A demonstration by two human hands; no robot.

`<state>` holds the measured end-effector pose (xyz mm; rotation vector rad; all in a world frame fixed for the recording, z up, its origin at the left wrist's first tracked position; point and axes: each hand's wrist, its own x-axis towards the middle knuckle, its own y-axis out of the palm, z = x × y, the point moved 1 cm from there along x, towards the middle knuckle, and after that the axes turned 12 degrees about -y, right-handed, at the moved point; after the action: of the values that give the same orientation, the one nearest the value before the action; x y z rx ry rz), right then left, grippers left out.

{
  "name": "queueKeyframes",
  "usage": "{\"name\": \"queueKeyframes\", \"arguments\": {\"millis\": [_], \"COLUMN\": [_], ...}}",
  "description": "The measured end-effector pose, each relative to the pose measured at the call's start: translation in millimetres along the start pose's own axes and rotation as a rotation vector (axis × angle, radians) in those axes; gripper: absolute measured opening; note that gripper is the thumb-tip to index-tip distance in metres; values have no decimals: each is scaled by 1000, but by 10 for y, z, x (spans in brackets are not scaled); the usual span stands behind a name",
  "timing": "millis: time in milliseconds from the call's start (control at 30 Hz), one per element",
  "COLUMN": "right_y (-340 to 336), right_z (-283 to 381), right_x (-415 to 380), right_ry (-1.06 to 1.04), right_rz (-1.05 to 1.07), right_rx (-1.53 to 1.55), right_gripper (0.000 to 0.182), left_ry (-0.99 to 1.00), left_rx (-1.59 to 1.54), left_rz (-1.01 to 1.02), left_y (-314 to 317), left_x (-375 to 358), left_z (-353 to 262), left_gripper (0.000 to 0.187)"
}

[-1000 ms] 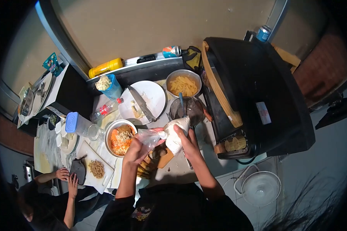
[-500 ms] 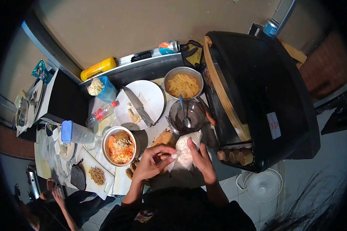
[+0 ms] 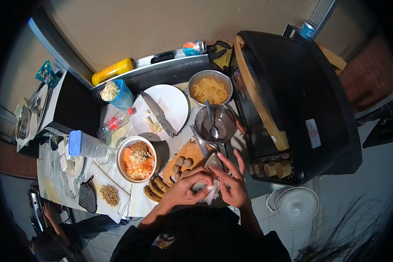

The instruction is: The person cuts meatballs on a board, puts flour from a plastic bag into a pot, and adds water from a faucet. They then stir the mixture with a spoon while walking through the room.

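Note:
Near the front edge of the table, my left hand [image 3: 188, 187] pinches the gathered neck of a whitish plastic bag [image 3: 212, 194]. My right hand [image 3: 232, 183] is beside it, thumb and a finger closed at the same bag and the other fingers raised. Most of the bag is hidden by my hands. Just beyond them lies an orange-brown cutting board [image 3: 192, 153] with several round brown pieces [image 3: 181, 161] and a knife [image 3: 199, 139] at its edge. Bananas [image 3: 155, 190] lie to the left of my left hand.
A white pot of shredded vegetables [image 3: 137, 159], a plate with a large knife [image 3: 139, 122], a bowl of cut potatoes [image 3: 210, 90] and a dark pan with a spoon [image 3: 204, 126] stand around. A black oven [image 3: 292, 87] is at right. Another person's arm [image 3: 54, 222] shows lower left.
The bag has come down towards me and shows less between my hands. My right hand's fingers have spread upward. The board, round pieces and bananas show more. The other person has shifted.

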<state>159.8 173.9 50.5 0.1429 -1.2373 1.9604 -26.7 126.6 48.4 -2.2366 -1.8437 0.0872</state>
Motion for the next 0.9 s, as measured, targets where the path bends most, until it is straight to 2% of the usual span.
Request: {"name": "queueKeyframes", "arguments": {"millis": [67, 100, 200, 467, 567, 667, 733, 900], "right_y": [14, 41, -26, 58, 67, 75, 112, 105], "right_z": [-1, -40, 61, 113, 187, 237, 221, 254], "right_x": [-60, -69, -48, -132, -142, -215, -253, -222], "right_ry": [-79, -107, -46, -24, 23, 57, 35, 24], "right_rz": [-24, -42, 3, 62, 52, 33, -20, -130], "right_rx": [198, 406, 514, 487, 582, 645, 568, 567], "right_gripper": [34, 34, 35, 28, 26, 26, 26, 22], "left_ry": [-28, -36, -88, -149, -179, -155, -324, -239], "left_rx": [-49, -64, -138, -41, -118, -273, -345, -349], "left_rz": [52, 57, 74, 58, 36, 67, 211, 276], "left_y": [-37, -45, -45, -56, -32, -11, -90, -133], "left_x": [-3, -9, -76, -184, -233, -279, -341, -306], "left_z": [-68, -73, -20, -27, -41, -90, -10, -87], "left_gripper": [18, 19, 20, 19, 17, 18, 20, 22]}}
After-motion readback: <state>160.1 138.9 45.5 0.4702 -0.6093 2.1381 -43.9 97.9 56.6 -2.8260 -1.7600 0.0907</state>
